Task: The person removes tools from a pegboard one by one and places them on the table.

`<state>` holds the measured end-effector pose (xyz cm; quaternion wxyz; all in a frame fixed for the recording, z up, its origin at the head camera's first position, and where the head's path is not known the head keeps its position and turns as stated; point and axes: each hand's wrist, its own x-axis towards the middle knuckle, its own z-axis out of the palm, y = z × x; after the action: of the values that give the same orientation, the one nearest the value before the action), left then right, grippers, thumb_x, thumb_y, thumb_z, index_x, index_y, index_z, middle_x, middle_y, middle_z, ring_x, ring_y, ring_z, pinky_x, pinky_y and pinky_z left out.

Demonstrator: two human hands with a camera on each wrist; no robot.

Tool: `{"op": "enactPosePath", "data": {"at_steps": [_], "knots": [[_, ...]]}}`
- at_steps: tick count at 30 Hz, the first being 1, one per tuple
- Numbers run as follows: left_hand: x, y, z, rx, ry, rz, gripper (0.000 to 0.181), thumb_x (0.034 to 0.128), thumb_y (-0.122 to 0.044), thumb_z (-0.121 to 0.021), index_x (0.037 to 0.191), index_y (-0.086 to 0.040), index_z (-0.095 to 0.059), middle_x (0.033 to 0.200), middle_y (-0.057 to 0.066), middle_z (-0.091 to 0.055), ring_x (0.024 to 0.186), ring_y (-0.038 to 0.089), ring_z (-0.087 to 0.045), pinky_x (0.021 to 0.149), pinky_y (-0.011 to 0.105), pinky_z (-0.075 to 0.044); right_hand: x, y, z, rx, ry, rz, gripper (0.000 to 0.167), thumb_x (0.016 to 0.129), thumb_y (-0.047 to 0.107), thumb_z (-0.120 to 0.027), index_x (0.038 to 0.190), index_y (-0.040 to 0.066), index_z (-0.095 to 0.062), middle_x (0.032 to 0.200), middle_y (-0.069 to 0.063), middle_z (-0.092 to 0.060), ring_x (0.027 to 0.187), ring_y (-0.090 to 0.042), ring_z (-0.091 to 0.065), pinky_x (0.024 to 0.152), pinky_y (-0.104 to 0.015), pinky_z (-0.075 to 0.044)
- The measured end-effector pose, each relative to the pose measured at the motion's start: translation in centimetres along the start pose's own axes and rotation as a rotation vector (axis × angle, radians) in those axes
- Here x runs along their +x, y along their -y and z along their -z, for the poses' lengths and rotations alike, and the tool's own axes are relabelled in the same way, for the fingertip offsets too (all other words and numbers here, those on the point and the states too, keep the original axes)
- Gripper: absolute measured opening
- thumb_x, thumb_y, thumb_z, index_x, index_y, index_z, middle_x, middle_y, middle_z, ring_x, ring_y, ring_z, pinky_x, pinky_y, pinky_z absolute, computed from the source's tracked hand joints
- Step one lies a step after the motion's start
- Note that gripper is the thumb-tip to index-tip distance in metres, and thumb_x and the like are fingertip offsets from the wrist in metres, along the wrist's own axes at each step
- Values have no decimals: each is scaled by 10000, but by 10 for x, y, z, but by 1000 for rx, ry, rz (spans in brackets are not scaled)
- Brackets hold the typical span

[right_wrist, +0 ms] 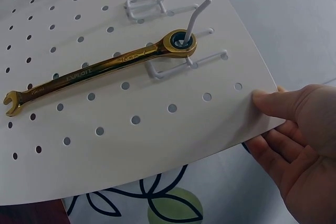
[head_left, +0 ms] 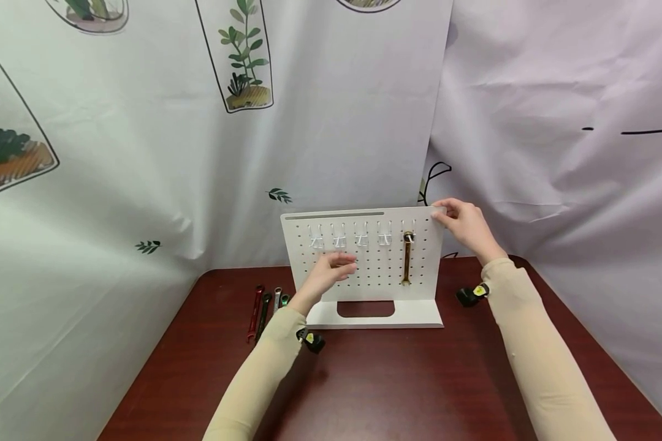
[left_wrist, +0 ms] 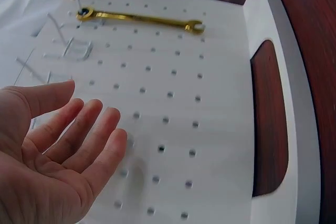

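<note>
A white pegboard (head_left: 383,269) stands upright on the table. From its rightmost hook (right_wrist: 197,19) hangs a gold combination wrench (head_left: 406,260) by its ring end, with the open end pointing down. My right hand (head_left: 463,223) pinches the board's upper right corner, thumb (right_wrist: 275,103) on the front and fingers behind. In front of the board's left half, my left hand (head_left: 328,274) hovers with relaxed fingers (left_wrist: 100,150) and holds nothing. Several empty white wire hooks (head_left: 361,236) line the board's upper part.
On the table (head_left: 391,380), left of the board, lie several wrenches: a red one (head_left: 255,312), a black one (head_left: 263,315), a silver one (head_left: 277,298) and a green one (head_left: 285,299), partly hidden by the left arm. A printed cloth (head_left: 342,135) hangs behind.
</note>
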<state>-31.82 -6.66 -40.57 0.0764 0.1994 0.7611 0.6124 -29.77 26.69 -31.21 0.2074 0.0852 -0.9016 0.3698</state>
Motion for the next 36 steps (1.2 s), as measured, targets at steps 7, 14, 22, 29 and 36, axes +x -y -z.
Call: {"op": "enactPosePath", "data": {"at_steps": [7, 14, 22, 29, 36], "knots": [[7, -8, -24, 13, 72, -15, 360, 972, -171, -686, 1279, 13, -656, 1228, 157, -681, 1105, 256, -665, 948, 370, -544, 0, 1, 0, -7, -8, 6, 321, 1013, 273, -638, 1236, 44, -674, 917, -136, -650, 799, -239, -551, 700, -330, -439], [16, -13, -42, 0, 88, -16, 346, 957, -117, -695, 1279, 4, -660, 1214, 146, -693, 1068, 211, -665, 941, 366, -544, -1, 0, 0, -8, 1, 12, 333, 1020, 280, -625, 1252, 44, -666, 937, -142, -660, 814, -247, -571, 720, -357, -452], [27, -20, -60, 0, 79, -45, 403, 929, -90, -720, 1320, -44, -635, 1235, 107, -693, 1087, 206, -660, 936, 335, -536, 1, 1, 2, -10, -11, 30, 333, 1022, 275, -622, 1247, 34, -668, 914, -141, -663, 783, -236, -572, 688, -326, -448], [30, -20, -79, -21, 75, -31, 507, 910, -91, -741, 1388, -59, -576, 1308, 94, -649, 1145, 219, -637, 946, 329, -534, 0, -1, 0, -13, 1, 28, 325, 1025, 270, -618, 1251, 40, -661, 933, -158, -670, 801, -260, -587, 719, -371, -460], [34, -16, -90, -43, 60, -58, 489, 906, -114, -750, 1366, -62, -593, 1301, 87, -652, 1163, 224, -625, 954, 332, -528, 0, -3, -2, -6, -7, 28, 327, 1020, 272, -628, 1246, 38, -667, 929, -159, -677, 793, -246, -587, 711, -356, -454]]}}
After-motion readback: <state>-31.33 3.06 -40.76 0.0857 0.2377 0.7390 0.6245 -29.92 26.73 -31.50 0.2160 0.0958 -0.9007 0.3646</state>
